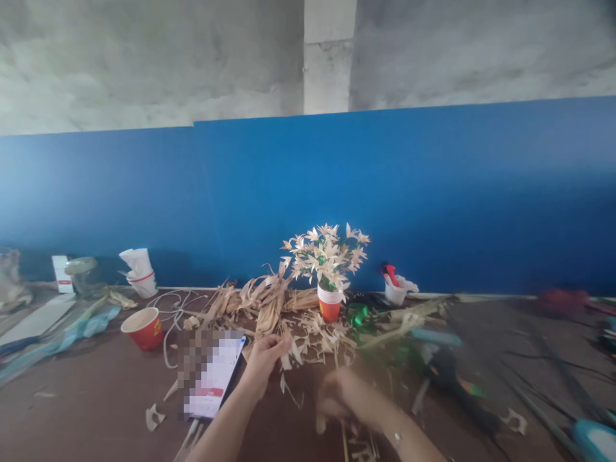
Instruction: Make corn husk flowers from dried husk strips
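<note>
While the brown desk (86, 385) ran along a blue wall panel (433, 192) under rough grey concrete (144, 58) with one pale pillar (330, 54), a heap of dried husks (260, 301) lay at its middle, papery, tan and curled. The left hand (262, 362) reached to the near edge of that heap, its grip pinched together on one husk strip (285, 359). The right hand (344, 398) hung low just beside it, too blurred to tell whether its grip was apart or together. One phone (214, 375) lay flat just left of the left wrist. Three cups stood out: a tilted red cup (143, 328), a flower cup (330, 305) holding pale star-shaped paper flowers (327, 253), and a white cup (395, 294). One shiny green ribbon (359, 314) lay between the last two
</note>
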Tool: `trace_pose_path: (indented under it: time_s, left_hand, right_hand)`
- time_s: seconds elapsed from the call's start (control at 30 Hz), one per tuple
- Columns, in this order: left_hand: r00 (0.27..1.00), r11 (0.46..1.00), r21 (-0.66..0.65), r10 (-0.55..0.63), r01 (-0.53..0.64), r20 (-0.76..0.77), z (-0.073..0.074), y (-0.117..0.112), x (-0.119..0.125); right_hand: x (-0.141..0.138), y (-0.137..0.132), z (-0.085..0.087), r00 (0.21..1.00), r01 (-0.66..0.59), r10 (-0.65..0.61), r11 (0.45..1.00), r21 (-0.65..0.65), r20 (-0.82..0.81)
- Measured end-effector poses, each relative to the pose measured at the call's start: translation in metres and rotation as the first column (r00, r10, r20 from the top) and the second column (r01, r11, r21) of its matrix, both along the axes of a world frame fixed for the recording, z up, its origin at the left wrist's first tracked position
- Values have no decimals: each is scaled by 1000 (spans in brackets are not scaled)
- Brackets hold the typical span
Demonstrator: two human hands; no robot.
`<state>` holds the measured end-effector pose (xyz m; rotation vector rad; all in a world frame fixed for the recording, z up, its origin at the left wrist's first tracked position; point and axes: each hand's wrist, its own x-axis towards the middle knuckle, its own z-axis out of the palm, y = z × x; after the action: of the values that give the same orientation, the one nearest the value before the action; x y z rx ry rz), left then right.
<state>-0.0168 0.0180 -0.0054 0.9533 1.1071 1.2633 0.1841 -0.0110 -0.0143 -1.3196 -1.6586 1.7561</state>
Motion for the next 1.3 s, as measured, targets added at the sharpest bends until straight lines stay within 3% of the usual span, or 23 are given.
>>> trace_pose_path:
  time_s: [0.23,0.37,0.5,0.73,0.9,0.97,1.07,1.2,1.3]
  left_hand:
    - [985,998,-38,46,-40,167,5,-2,1]
    - [969,999,-47,15,-3,247,12,-8,9]
    - [968,1000,-26,4,3,250,15,-15,21]
    - [982,996,-37,-78,85,171,16,-30,39]
    - [985,989,-54,-133,140,113,14,-28,38]
    - [984,992,-65,-94,105,148,13,-25,35]
    - [974,998,-60,39,-26,223,14,-18,28]
    - [932,976,-67,218,-208,288,15,-11,16]
    - [918,963,-44,266,-265,293,14,-9,13]
  right_hand:
    - [-2,5,-6,992,55,-50,998,43,-113]
    - [-6,1,12,972,159,-123,972,173,-201]
    - [-11,-5,30,948,299,-244,905,302,-206]
    - [-24,-4,21,866,454,-355,853,257,-352]
    - [-21,-3,27,853,511,-440,810,287,-279]
    - [-18,-3,30,845,526,-462,809,261,-270]
    - [-12,-3,31,883,456,-411,865,208,-224]
    - [-8,-5,28,976,194,-185,978,72,-116]
    - [-9,-6,20,993,60,-64,997,-42,-101]
